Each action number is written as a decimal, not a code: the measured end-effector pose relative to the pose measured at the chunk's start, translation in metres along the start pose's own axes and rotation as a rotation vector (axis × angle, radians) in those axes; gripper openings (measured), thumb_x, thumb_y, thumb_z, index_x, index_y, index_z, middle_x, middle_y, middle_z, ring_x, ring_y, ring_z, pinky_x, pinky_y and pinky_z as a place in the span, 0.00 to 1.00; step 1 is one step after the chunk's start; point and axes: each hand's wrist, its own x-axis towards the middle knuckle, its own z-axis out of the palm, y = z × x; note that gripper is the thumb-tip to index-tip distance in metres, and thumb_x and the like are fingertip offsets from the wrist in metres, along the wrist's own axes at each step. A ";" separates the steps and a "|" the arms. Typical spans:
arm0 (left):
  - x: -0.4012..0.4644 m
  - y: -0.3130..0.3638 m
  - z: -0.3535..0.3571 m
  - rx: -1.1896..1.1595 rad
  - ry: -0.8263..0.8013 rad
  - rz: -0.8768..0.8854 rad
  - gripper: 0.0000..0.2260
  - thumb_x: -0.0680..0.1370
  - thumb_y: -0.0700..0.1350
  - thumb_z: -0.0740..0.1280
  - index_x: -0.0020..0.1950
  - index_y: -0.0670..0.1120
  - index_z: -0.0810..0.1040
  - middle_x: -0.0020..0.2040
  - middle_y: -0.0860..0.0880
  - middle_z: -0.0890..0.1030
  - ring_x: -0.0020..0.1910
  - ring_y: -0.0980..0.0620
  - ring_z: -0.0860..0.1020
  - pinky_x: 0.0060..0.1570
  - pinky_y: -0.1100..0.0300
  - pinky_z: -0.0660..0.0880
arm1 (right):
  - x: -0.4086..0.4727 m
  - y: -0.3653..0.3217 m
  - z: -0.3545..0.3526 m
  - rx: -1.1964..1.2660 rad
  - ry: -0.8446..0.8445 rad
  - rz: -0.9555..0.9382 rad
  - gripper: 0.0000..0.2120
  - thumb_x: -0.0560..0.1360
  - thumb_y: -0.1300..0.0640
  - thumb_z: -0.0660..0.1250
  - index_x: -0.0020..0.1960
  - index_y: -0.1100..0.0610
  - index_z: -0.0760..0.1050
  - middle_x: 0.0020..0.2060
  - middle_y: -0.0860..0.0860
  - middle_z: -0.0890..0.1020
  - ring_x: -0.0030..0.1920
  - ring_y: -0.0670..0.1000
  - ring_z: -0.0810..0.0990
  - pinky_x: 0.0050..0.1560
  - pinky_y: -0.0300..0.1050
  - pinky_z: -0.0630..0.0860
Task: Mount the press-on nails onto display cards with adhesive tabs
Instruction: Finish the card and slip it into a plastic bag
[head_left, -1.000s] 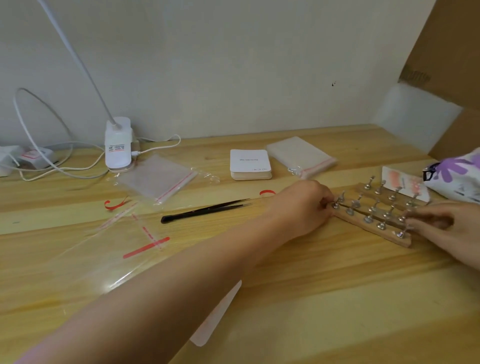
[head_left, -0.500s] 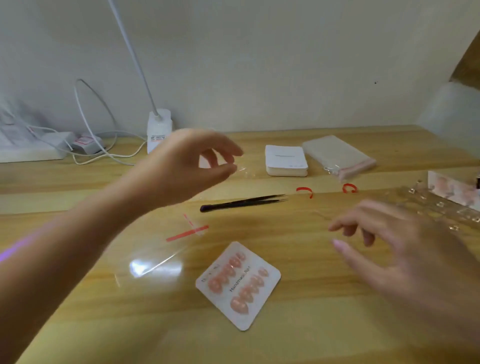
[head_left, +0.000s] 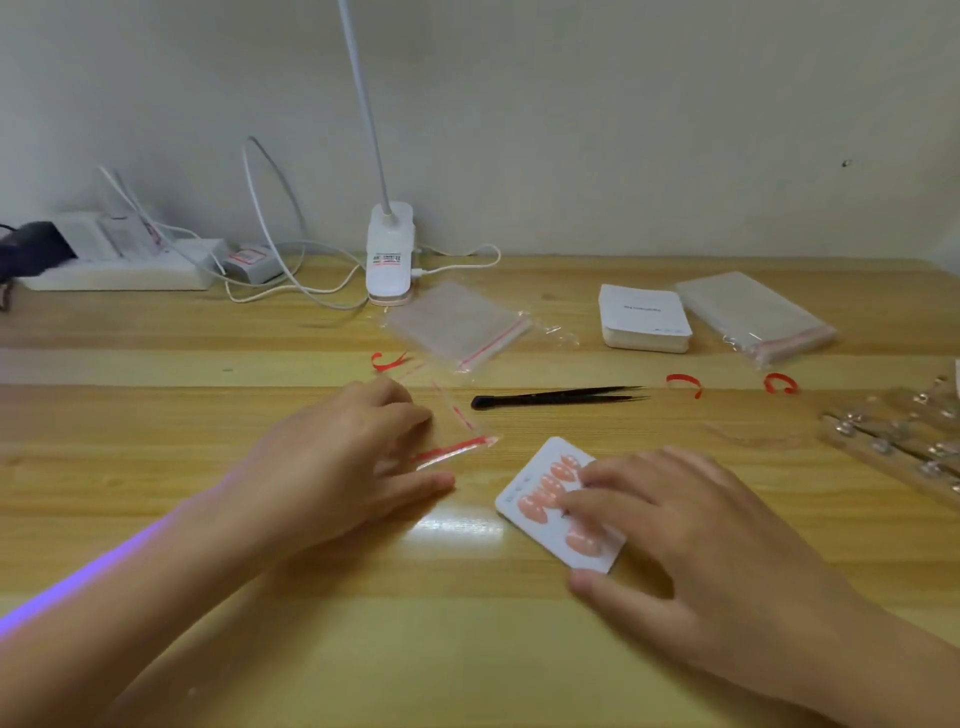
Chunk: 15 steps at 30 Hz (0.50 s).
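Print shows on the lamp base's label (head_left: 385, 259) and the white card stack (head_left: 644, 308), too blurred to read.

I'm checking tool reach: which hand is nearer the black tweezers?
Left. The left hand lies just short of the handle end of the tweezers, on a clear bag. The right hand rests nearer the camera, on the nail card.
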 end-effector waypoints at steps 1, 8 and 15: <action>0.001 0.002 0.000 0.019 0.016 0.012 0.26 0.69 0.67 0.53 0.57 0.53 0.77 0.56 0.58 0.74 0.53 0.56 0.74 0.49 0.57 0.73 | -0.001 0.005 -0.002 -0.021 -0.010 0.009 0.19 0.70 0.38 0.58 0.51 0.48 0.79 0.48 0.43 0.79 0.48 0.46 0.78 0.57 0.40 0.63; 0.001 0.013 -0.015 -0.007 0.295 0.070 0.14 0.73 0.42 0.68 0.58 0.52 0.78 0.46 0.58 0.83 0.43 0.53 0.82 0.34 0.61 0.71 | 0.005 0.019 -0.017 0.204 0.045 0.171 0.20 0.70 0.36 0.55 0.53 0.42 0.77 0.49 0.34 0.76 0.53 0.36 0.71 0.59 0.23 0.55; 0.009 0.042 -0.023 -0.053 0.520 0.425 0.12 0.73 0.43 0.65 0.56 0.45 0.80 0.48 0.50 0.83 0.44 0.51 0.79 0.40 0.58 0.73 | 0.039 0.009 -0.030 1.165 -0.008 0.440 0.24 0.58 0.29 0.62 0.43 0.43 0.82 0.41 0.45 0.84 0.44 0.43 0.82 0.41 0.39 0.75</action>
